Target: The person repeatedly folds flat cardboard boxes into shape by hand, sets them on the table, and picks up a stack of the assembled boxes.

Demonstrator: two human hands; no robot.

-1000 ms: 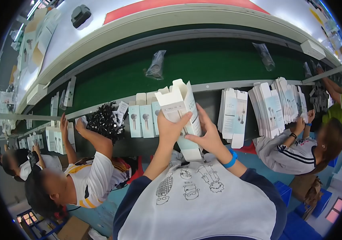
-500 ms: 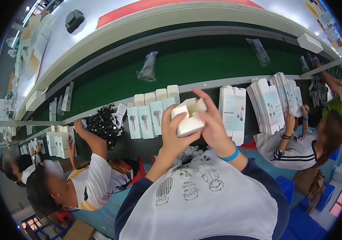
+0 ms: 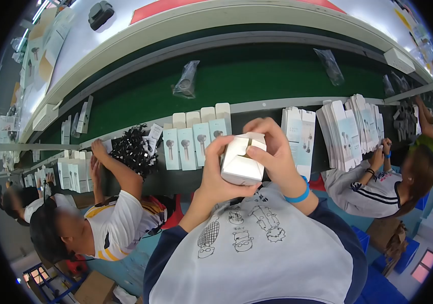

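A small white carton (image 3: pixel 241 167) is held in front of my chest, its end flaps facing up and folded most of the way in. My left hand (image 3: pixel 215 175) wraps around its left side and underside. The fingers of my right hand (image 3: pixel 273 149) press on the flaps from the right, with a narrow gap showing between them. Just beyond my left hand stands a row of printed cartons (image 3: pixel 186 148) with pale blue fronts. To the right of my right hand are flat printed cartons (image 3: pixel 305 139) in a stack.
A green conveyor belt (image 3: pixel 247 68) runs across the far side, carrying clear plastic bags (image 3: pixel 186 79). A heap of small black parts (image 3: pixel 134 152) lies left of the cartons. More flat cartons (image 3: pixel 345 134) lean at the right. Co-workers sit on both sides (image 3: pixel 120 218).
The carton's flaps stood apart before and are now folded inward. My right hand's fingers have curled from stretched out onto the carton's top. The carton has turned slightly.
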